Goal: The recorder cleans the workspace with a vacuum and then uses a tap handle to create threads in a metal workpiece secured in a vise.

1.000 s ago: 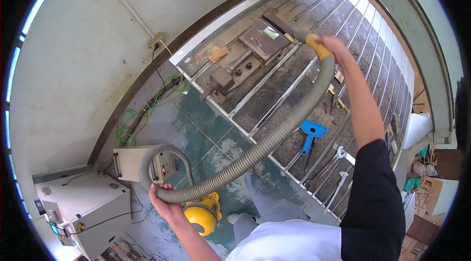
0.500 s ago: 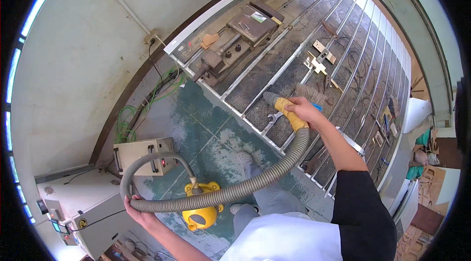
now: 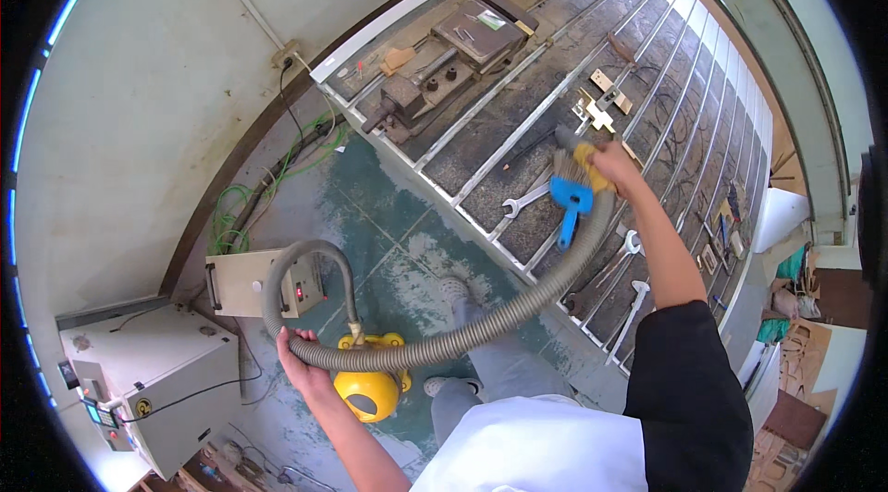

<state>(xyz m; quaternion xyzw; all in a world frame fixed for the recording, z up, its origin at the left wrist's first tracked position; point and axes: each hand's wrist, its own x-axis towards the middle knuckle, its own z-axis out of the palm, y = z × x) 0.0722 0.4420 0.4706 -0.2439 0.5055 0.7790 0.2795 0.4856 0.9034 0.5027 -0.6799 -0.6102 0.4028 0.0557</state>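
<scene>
I count 2 hands: 1 left hand [image 3: 301, 367] and 1 right hand [image 3: 612, 168]. There is 1 ribbed hose [image 3: 462, 342], 1 yellow vacuum cleaner [image 3: 356, 386], 1 blue brush [image 3: 571, 201], 1 slotted table [image 3: 513, 141] and 1 vise [image 3: 404, 96]. Of dark bolt heads [image 3: 432, 85], I see 2. There are 2 shoes [image 3: 455, 289], 1 beige box [image 3: 239, 284] and 1 white cabinet [image 3: 153, 372]. The wrenches [image 3: 527, 200] are at least 3; their exact number I cannot tell.

I can read no lettering. Left of the left hand [image 3: 302, 366], a pale cabinet [image 3: 199, 381] bears a yellow-and-black sign [image 3: 142, 407].
</scene>
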